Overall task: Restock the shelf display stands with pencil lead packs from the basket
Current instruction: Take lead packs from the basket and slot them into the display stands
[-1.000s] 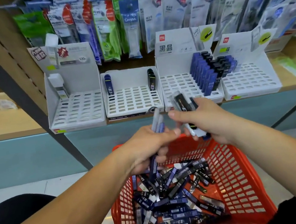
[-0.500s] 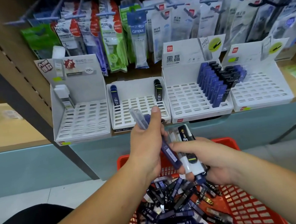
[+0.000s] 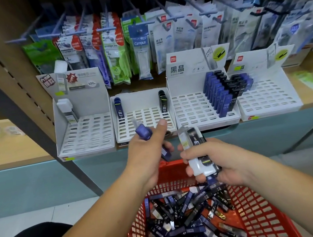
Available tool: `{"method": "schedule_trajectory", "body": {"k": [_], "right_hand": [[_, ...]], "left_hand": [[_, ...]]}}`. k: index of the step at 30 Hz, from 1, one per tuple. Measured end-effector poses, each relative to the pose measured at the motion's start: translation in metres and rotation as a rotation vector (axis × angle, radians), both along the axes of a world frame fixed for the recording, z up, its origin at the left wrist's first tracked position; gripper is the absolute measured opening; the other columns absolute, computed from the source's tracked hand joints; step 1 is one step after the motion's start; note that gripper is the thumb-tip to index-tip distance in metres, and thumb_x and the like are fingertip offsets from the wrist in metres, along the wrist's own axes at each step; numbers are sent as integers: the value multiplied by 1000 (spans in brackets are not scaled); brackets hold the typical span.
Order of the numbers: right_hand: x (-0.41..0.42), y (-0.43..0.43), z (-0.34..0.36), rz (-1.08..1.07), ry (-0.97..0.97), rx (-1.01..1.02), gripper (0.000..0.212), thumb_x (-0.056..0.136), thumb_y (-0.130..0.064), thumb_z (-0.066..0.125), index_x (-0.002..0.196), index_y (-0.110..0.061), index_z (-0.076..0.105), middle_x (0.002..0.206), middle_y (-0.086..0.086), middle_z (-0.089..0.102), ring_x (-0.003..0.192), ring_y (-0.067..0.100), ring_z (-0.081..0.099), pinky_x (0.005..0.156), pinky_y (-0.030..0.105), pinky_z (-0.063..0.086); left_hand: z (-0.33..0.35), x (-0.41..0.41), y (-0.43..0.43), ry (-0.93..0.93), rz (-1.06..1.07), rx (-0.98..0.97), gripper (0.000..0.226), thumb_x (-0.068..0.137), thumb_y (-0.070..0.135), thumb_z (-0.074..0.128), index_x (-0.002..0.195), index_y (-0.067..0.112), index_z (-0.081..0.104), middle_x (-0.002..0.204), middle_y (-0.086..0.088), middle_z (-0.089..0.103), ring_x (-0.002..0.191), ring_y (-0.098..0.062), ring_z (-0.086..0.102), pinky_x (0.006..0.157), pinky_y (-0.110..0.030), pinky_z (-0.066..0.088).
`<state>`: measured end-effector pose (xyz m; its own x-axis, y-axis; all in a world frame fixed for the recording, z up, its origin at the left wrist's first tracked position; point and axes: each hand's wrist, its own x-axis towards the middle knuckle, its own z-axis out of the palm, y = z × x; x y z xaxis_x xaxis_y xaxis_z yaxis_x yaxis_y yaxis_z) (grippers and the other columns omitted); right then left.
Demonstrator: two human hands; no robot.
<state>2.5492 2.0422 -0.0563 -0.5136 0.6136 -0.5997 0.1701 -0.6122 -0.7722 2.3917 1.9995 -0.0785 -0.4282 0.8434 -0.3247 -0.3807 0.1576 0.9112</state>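
- the red basket (image 3: pixel 267 213) sits low right in front of you, with a loose heap of blue and black lead packs (image 3: pixel 186 215) in it; both your hands are up over its far rim
- your right hand (image 3: pixel 219 161) is clenched round a bunch of packs (image 3: pixel 194 147), clear-white and black ones, tops pointing up toward the shelf; can't tell how many
- your left hand (image 3: pixel 148 154) is just beside it, not quite touching; fingers curled round a single blue pack (image 3: pixel 143 133), thumb sticking up; the pack's top end pokes up in front of the second stand's front edge
- the wooden shelf (image 3: pixel 291 76) carries four white slotted stands side by side, with a dark slanted upright (image 3: pixel 30 125) to their left
- the third stand (image 3: pixel 190 109) holds a row of blue and black packs (image 3: pixel 218 92) along its right side
- the fourth stand (image 3: pixel 268 97) shows a few packs at its back left corner
- the first stand (image 3: pixel 84 133) has one clear-white pack (image 3: pixel 67 109) upright in the back left corner
- the second stand (image 3: pixel 141 102) has just a blue pack (image 3: pixel 118 109) at back left and a black pack (image 3: pixel 163 102) at back right
- behind the stands, hanging packets (image 3: pixel 140 43) crowd the pegs; a teal panel (image 3: pixel 29 184) runs under the shelf, pale floor (image 3: pixel 24 219) below that
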Motion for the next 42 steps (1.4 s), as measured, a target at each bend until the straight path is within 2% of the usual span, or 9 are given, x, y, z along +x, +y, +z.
{"method": "schedule_trajectory", "body": {"k": [4, 8, 12, 18, 24, 27, 34, 39, 42], "right_hand": [[12, 2, 9, 213, 13, -22, 53, 75, -7, 79, 122, 10, 62, 80, 18, 62, 64, 28, 61, 41, 26, 42], [15, 0, 16, 284, -12, 20, 13, 84, -12, 77, 96, -6, 78, 82, 15, 64, 69, 27, 66, 43, 25, 43], [17, -3, 27, 391, 2, 85, 6, 86, -22, 76, 89, -22, 82, 89, 12, 68, 74, 23, 69, 45, 25, 47], [7, -10, 42, 376, 135, 50, 25, 85, -23, 75, 107, -11, 74, 103, 23, 72, 71, 27, 69, 43, 24, 47], [-19, -24, 53, 463, 199, 43, 27, 88, -21, 75, 112, -11, 73, 104, 24, 71, 72, 29, 68, 43, 25, 47], [-37, -32, 58, 380, 259, 17, 36, 86, -18, 75, 119, -6, 65, 94, 20, 70, 66, 29, 66, 41, 27, 46], [-72, -40, 52, 99, 265, 13, 37, 80, -11, 80, 114, -1, 68, 85, 14, 71, 58, 23, 59, 41, 28, 45], [-98, -29, 43, -164, 198, 114, 26, 89, -4, 74, 113, 2, 68, 97, 21, 76, 53, 19, 59, 43, 28, 47], [-109, -25, 45, -247, 204, 187, 18, 90, -9, 76, 106, -5, 71, 87, 16, 74, 53, 20, 57, 46, 29, 47]], "left_hand": [[14, -12, -9, 270, -282, -5, 26, 99, 42, 65, 95, 16, 68, 61, -1, 62, 61, -20, 58, 75, -38, 49], [19, -8, -17, 398, -484, 20, 22, 100, 39, 64, 114, 23, 71, 59, 13, 64, 61, -14, 57, 64, -19, 49], [28, -15, -20, 409, -523, 19, 22, 98, 39, 68, 108, 20, 74, 64, 8, 65, 62, -14, 57, 65, -24, 50], [47, -29, -42, 330, -464, 57, 14, 98, 30, 70, 93, 18, 75, 65, 1, 63, 60, -16, 51, 61, -25, 47], [76, -48, -81, 322, -288, -45, 22, 98, 27, 71, 102, 5, 70, 66, -6, 57, 56, -15, 51, 60, -30, 47], [88, -63, -102, 335, -134, -103, 24, 97, 30, 71, 104, 7, 70, 70, -13, 57, 56, -18, 53, 69, -40, 45], [88, -98, -113, 285, 136, -27, 14, 98, 24, 71, 90, 13, 64, 65, -4, 52, 53, -15, 47, 58, -33, 51], [63, -117, -102, 304, -57, -95, 21, 97, 32, 71, 99, 12, 66, 65, -9, 52, 56, -19, 51, 67, -38, 48], [54, -124, -99, 341, -201, -135, 26, 98, 36, 69, 102, 10, 66, 62, -8, 54, 58, -21, 53, 68, -39, 44]]}}
